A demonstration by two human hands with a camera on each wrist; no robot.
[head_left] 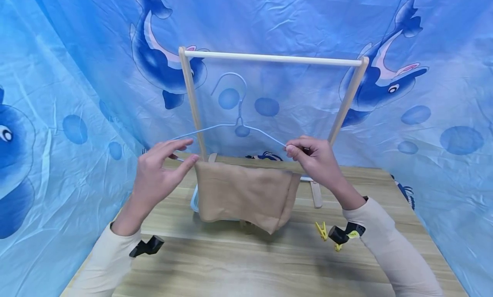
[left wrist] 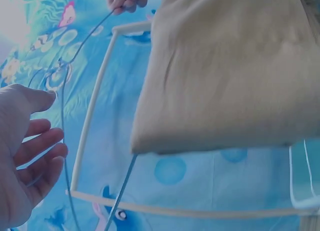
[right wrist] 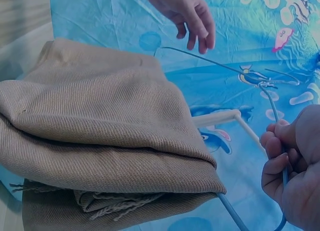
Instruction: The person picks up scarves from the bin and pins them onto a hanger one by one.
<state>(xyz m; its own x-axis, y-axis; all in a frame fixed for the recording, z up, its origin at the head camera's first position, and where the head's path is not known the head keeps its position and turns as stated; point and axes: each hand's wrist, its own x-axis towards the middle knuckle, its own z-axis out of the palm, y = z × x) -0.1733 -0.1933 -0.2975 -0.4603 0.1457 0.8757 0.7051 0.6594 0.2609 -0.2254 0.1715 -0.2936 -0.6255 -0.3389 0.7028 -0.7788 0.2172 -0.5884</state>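
A light-blue wire clothes hanger is held up over the table, its hook at the top. My right hand pinches the hanger's right shoulder between thumb and curled fingers. Over the hanger's lower bar hangs a folded tan scarf; fringe shows at its edge in the right wrist view. My left hand is beside the hanger's left shoulder, fingers spread and relaxed, thumb tip near the scarf's upper left corner. In the left wrist view, nothing is gripped by that hand.
Behind the hanger stands a wooden rack with a white top rail. A light-blue tray is partly hidden behind the scarf. Yellow clothespins lie on the wooden table at the right. A dolphin-print curtain surrounds the table.
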